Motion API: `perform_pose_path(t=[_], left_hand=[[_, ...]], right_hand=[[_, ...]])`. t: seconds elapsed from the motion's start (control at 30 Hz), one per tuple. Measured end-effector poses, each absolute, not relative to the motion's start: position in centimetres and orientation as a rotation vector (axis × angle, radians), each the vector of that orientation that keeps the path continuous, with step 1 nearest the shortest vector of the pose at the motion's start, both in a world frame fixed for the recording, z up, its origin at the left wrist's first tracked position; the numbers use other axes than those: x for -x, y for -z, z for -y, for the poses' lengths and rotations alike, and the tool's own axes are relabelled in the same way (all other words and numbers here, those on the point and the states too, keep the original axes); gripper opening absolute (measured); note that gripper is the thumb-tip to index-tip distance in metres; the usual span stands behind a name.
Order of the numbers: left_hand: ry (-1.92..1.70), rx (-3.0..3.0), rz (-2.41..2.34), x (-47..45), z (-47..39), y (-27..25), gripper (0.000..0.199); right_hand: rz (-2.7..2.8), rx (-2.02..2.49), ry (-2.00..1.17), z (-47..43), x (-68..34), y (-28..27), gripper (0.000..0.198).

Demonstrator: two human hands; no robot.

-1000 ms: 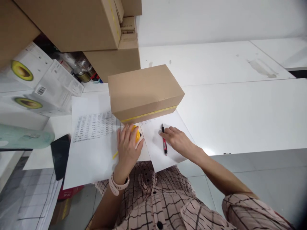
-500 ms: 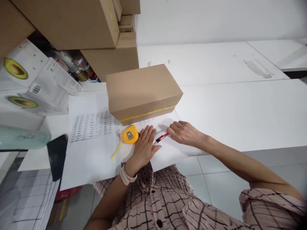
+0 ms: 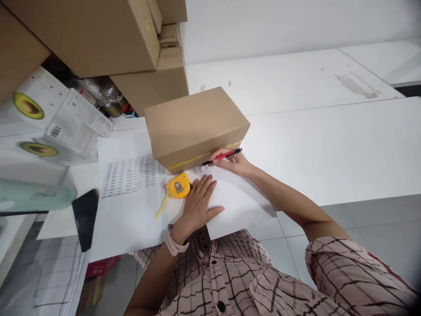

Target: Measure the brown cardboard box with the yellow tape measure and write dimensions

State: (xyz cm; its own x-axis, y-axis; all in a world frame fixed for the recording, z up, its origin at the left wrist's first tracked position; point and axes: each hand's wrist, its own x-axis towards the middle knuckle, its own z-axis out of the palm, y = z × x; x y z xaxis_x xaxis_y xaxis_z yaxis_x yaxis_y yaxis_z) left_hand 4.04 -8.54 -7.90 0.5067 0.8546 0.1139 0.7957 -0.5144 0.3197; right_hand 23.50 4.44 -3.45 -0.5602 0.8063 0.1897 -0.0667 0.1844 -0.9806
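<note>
While the near-blank sheet [image 3: 240,199] is pressed flat at its left edge by the left hand [image 3: 199,204], fingers extended and nothing grasped, the red-and-black pen [image 3: 226,154] is held between thumb and fingers of the right hand [image 3: 235,165].

Head view: the pen is held at a low slant, tip directed leftward, just beside the front of the brown carton [image 3: 197,118] and near small entries on the sheet; by its placing, the left hand is presumably meant to stop the paper sliding. The yellow tape measure [image 3: 177,186] is set beside the left fingers, its tongue exposed, probably for easy reach. Both sheets are overlapped by the carton; whether it is intended as a weight cannot be told.

Labels and writing: dense rows are printed on the left sheet [image 3: 128,224], too small to be read. An avocado picture and a barcode are carried by the white boxes [image 3: 67,114]. No brand can be made out.
</note>
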Motion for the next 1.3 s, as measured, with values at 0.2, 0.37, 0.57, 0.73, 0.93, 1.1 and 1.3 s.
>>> perform_pose_path(t=[0.2,0.37,0.57,0.73,0.93,1.1,1.3], left_hand=[[-0.381,-2.527,-1.425,-4.2,8.6,7.9,0.073],[-0.274,-2.519,-1.54,-6.2,7.7,6.1,0.061],[-0.227,-2.465,-1.634,-8.8,5.5,4.3,0.043],[-0.175,-2.413,-1.684,-9.0,4.9,5.1,0.049],[-0.256,-2.388,-1.645,-8.3,4.6,5.4,0.04],[-0.363,-2.297,-1.634,-8.0,4.2,5.6,0.031],[-0.52,-2.24,-1.598,-7.6,4.1,6.2,0.027]], right_hand=[[1.459,0.941,-1.31,-4.9,-23.4,6.2,0.038],[1.356,1.149,-1.28,-2.3,-23.5,6.9,0.044],[1.28,1.234,-1.228,-2.6,-23.1,7.6,0.046],[1.304,1.13,-1.269,-3.0,-23.2,7.7,0.038],[1.405,1.22,-1.129,-2.7,-23.3,8.1,0.03],[1.464,1.253,-1.068,-2.5,-23.3,7.7,0.027],[1.485,1.277,-1.069,-2.5,-23.3,8.0,0.029]])
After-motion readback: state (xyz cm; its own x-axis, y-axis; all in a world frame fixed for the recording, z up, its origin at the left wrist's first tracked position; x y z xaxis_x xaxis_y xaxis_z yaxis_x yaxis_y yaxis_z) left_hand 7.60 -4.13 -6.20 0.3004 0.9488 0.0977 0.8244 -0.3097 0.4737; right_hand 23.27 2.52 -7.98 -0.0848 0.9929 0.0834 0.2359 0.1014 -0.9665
